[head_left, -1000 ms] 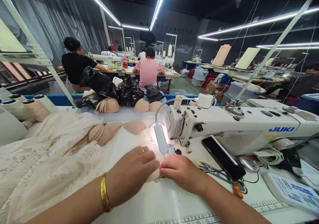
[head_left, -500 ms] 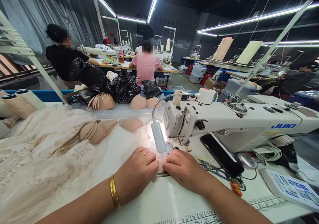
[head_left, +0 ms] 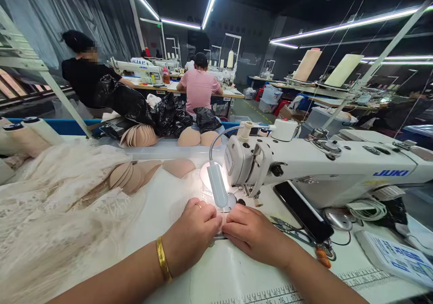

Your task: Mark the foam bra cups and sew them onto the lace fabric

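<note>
My left hand (head_left: 193, 232), with a ring and a gold bracelet, is closed in a pinch just in front of the sewing machine (head_left: 321, 162). Close beside it, my right hand (head_left: 255, 234) has its fingers pressed together. Between the fingertips a bit of pale, thin fabric (head_left: 220, 227) shows; most of it is hidden under the hands. A lit gooseneck lamp (head_left: 217, 186) hangs over the spot and hides the needle. Behind the lamp lies a brightly lit round pad (head_left: 208, 174).
Left of my hands spread cream lace (head_left: 61, 204) and beige cup pads (head_left: 123, 177). On the right lie a phone (head_left: 301, 209), small scissors (head_left: 294, 232) and a white box (head_left: 395, 254). Thread cones (head_left: 306, 65) stand on a rack. Two people (head_left: 199, 85) sit at machines ahead.
My left hand has shifted slightly right, closer to my right hand, so the gap between them is narrower. My right hand stays almost in place. The view has tilted a little.
</note>
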`<state>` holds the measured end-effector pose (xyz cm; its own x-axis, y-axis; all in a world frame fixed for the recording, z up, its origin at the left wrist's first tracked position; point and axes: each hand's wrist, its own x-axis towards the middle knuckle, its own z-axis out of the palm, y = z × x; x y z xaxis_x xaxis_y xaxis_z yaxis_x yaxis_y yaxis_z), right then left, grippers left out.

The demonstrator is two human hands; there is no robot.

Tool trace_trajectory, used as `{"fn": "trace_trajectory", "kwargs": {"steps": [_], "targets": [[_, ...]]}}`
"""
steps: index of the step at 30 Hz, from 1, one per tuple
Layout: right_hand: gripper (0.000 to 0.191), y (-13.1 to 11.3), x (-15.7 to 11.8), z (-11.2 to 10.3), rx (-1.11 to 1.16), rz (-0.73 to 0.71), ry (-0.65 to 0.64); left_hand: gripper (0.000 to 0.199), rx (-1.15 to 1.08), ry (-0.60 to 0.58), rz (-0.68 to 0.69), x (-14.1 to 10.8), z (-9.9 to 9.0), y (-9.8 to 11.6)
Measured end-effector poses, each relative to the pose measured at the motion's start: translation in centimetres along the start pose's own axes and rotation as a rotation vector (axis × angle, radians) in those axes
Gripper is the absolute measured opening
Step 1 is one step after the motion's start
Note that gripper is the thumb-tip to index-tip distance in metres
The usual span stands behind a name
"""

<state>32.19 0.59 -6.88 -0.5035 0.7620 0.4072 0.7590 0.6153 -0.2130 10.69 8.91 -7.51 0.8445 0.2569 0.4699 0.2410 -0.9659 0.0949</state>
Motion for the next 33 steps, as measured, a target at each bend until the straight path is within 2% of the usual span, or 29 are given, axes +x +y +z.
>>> {"fn": "trace_trajectory", "kwargs": {"steps": [3, 9, 17, 23, 29, 33], "targets": [[0.029, 0.1, 0.0, 0.2, -0.034, -0.003, 0.016, 0.021, -0.027, -0.009, -0.011, 0.0, -0.3, 0.0], [0.028, 0.5, -0.1, 0.4, -0.064, 0.005, 0.012, 0.019, -0.053, -0.009, 0.01, 0.2, -1.3, 0.2], [0.026, 0.7, -0.4, 0.4, -0.049, 0.033, -0.025, 0.017, -0.02, 0.044, 0.027, 0.0, -0.6, 0.3], [0.019, 0.6, -0.3, 0.1, -0.005, 0.068, -0.034, 0.018, -0.04, 0.036, 0.036, 0.0, -0.5, 0.2], [0.018, 0.6, -0.3, 0.1, 0.008, 0.113, -0.025, 0.02, -0.062, 0.157, 0.097, 0.2, 1.0, -1.5], [0.019, 0.8, -0.3, 0.5, -0.028, 0.154, 0.005, 0.016, -0.026, 0.084, 0.121, 1.2, 1.0, -3.0]]}}
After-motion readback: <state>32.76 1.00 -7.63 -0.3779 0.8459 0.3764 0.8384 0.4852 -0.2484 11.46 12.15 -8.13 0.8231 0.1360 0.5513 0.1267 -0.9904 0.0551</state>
